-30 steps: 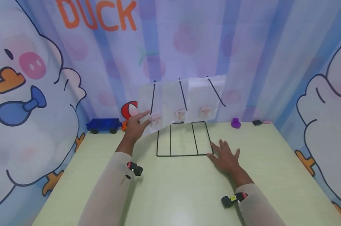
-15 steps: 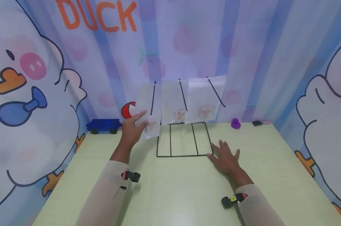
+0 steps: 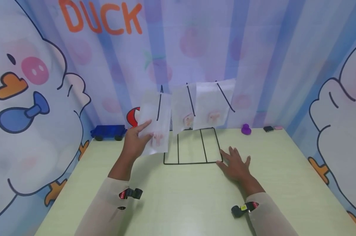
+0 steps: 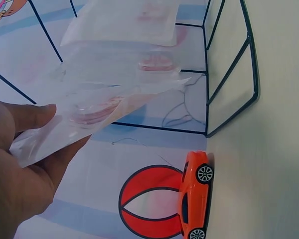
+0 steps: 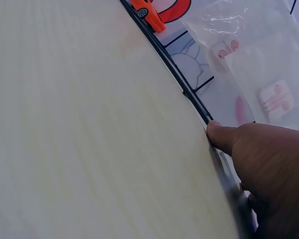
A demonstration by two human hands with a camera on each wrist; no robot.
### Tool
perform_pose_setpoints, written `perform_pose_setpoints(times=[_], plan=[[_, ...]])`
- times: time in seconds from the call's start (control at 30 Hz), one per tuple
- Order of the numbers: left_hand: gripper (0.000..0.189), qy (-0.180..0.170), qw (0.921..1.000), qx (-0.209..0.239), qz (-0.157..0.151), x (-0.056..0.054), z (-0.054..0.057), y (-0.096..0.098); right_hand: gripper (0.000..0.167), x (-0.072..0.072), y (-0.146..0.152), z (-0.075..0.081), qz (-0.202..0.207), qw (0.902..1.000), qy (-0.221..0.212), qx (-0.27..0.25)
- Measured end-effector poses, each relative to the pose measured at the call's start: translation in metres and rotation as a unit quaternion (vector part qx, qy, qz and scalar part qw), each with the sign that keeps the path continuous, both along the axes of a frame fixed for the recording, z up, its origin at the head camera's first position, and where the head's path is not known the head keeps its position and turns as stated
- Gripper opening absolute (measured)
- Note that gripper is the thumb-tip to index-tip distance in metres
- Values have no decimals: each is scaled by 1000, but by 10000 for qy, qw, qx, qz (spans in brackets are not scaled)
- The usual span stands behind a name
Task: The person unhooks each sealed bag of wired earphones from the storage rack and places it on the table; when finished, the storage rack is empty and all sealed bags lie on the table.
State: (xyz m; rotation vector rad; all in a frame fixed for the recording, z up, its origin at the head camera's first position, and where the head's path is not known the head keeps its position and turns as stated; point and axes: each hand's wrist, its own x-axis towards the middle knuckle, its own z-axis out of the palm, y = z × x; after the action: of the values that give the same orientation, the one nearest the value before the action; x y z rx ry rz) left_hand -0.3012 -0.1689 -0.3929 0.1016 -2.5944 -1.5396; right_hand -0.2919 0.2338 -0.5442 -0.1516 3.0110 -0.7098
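My left hand pinches the left edge of a translucent white plastic bag between thumb and fingers. Pink-and-white earphones show inside that bag. One black prong of a wire display rack crosses the bag's upper part, and the bag seems to hang on it still. Two similar bags hang from the other prongs, a middle bag and a right bag. With fingers spread, my right hand rests at the front right corner of the rack's base. Its thumb touches the wire.
At the back left stands a blue toy wagon, near an orange toy car. A purple duck figure and a small black block sit at the back right. A printed curtain rises behind the table.
My left hand has drawn the left bag toward me and down, and the bag's top has slid lower along its prong. The right hand has stayed put.
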Motion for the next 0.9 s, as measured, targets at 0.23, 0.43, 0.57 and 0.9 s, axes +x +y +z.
perform_pose_setpoints(times=[0.23, 0.43, 0.57, 0.9], plan=[[62, -145, 9998, -138, 61, 14, -3, -4, 72, -1, 1, -3, 12, 10000, 36, 4], [61, 33, 9999, -108, -20, 23, -5, -7, 72, 0, 1, -1, -11, 10000, 4, -8], [59, 194, 9997, -77, -116, 30, -6, -9, 73, -1, 2, 0, -1, 10000, 32, -84], [59, 58, 9999, -68, -118, 43, -10, -11, 74, 1, 2, 0, 29, 9999, -8, -96]])
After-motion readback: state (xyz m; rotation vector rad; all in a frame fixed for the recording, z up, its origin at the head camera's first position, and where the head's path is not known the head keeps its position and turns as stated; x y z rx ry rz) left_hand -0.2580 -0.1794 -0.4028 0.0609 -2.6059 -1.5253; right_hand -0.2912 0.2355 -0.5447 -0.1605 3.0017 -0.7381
